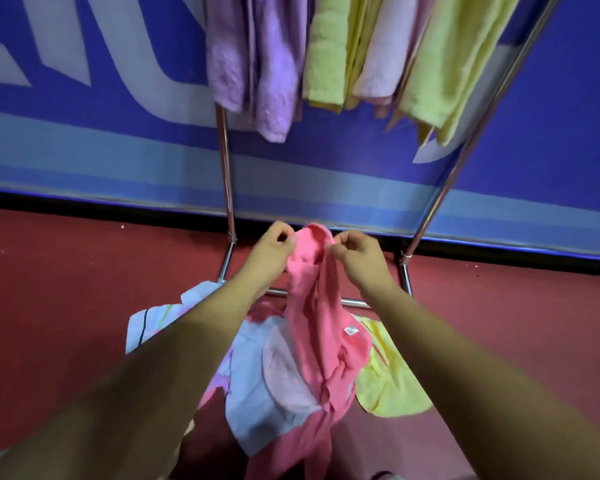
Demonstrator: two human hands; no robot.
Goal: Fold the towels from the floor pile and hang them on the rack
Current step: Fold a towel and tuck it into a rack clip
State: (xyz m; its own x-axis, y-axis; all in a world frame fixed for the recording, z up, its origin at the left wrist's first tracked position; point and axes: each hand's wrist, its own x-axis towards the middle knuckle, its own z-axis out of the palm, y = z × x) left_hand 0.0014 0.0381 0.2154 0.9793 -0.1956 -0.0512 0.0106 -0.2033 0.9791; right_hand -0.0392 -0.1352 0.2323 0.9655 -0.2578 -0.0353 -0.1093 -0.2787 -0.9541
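I hold one pink towel [319, 323] up in front of me by its top edge, with both hands on it. My left hand [274, 247] pinches the edge between thumb and curled fingers [284, 233]. My right hand [355, 252] pinches it the same way just beside, with a hump of cloth between the two grips. The towel hangs down bunched and twisted, with one white label [350, 330] showing on its right side. Its lower end trails into the pile on the red floor [49, 289].

In that pile I count four other towels:
- one light blue towel [253, 393]
- one pale lilac towel [284, 375] lying on the blue one
- one yellow towel [385, 382] to the right
- one white striped towel [153, 323] to the left, partly under my forearm

More pink shows lowest down, and I cannot tell whether it is the same towel.

Beyond my hands stands the metal rack [225, 168], with two uprights in view. Towels of four colours hang on it: lilac hanging towels [243, 64], a yellow-green one [326, 57], a pale pink one [385, 57] and a yellow one [458, 64]. Their folds overlap too much for a firm count.
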